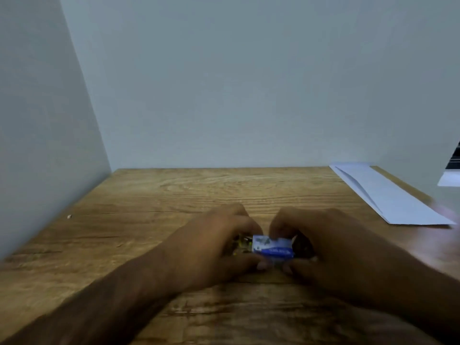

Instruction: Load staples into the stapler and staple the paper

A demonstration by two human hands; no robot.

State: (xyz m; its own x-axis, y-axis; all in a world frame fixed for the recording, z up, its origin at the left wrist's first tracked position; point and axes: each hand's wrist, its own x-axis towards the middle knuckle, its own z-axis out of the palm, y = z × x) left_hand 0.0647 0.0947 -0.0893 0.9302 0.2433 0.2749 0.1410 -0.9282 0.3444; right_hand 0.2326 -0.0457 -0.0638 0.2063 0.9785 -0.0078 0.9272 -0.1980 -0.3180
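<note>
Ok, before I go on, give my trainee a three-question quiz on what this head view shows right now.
1. True or false: the folded white paper lies at the far right of the wooden desk, apart from both hands.
2. What do the left hand and right hand hold between them?
A. a pen
B. a small blue and white box
C. a pair of scissors
3. Fill in: the small pale speck lies near the desk's ____ edge.

Key: 1 true; 2 B; 3 left.
</note>
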